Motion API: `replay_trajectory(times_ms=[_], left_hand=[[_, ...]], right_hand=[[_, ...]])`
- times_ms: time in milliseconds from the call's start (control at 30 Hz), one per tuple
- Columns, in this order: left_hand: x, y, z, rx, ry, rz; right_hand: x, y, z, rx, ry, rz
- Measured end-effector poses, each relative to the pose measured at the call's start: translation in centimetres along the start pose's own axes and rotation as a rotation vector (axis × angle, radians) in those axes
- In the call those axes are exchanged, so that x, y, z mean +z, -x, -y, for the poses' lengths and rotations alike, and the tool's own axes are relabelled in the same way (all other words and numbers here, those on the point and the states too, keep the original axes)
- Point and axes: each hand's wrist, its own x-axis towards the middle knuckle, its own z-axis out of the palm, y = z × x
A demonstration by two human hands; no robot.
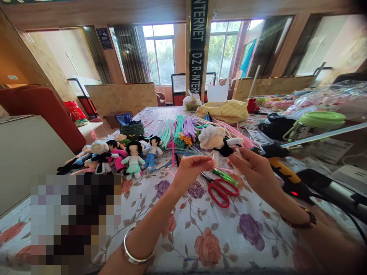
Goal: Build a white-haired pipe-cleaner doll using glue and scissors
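A small fuzzy doll (212,137) with whitish hair and a black top is held up over the table between both hands. My left hand (187,173) is closed, its thumb and fingertips pinching one white leg. Fingers of my right hand (254,168) are closed around the doll's lower body. Just below lie scissors (220,192) with red handles, and a slim green see-through tool (225,177) rests beside their blades. Near my right wrist is a black and yellow glue gun (286,172) with a red light and a long clear stick.
Several finished dolls (133,158) sit at the left by a dark basket (132,129). Bundles of coloured chenille stems (186,130) spread behind the hands. A yellow checked cloth bag (225,110) lies farther back; a jar with green lid (322,119) stands right. One patch at lower left is pixelated.
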Motion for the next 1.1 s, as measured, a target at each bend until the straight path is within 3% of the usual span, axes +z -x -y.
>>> replay_trajectory(times_ms=[100,167,367,567,700,867,967,1100], left_hand=[[-0.2,0.0,0.1,-0.041,0.054,0.084],[-0.3,-0.1,0.3,-0.04,0.081,0.112],[-0.4,-0.4,0.0,0.139,0.054,-0.079],[0.0,-0.2,-0.5,0.133,0.139,0.024],[0.2,0.1,-0.5,0.114,0.131,-0.018],[0.3,0.3,-0.8,0.095,0.136,0.005],[0.4,0.4,-0.9,0.083,0.15,0.014],[0.2,0.3,-0.8,0.084,0.167,0.021]], right_hand=[[0.2,0.1,0.0,0.036,-0.106,0.032],[0.4,0.1,-0.2,0.133,-0.275,0.117],[0.7,-0.3,-1.2,0.47,-0.701,0.417],[0.8,-0.5,-1.7,0.64,-0.792,0.661],[1.1,-0.2,-1.7,0.531,-0.556,0.581],[1.2,-0.2,-1.4,0.219,-0.049,0.401],[1.1,-0.2,-1.4,0.083,0.056,0.392],[1.1,0.0,-1.9,0.045,0.084,0.295]])
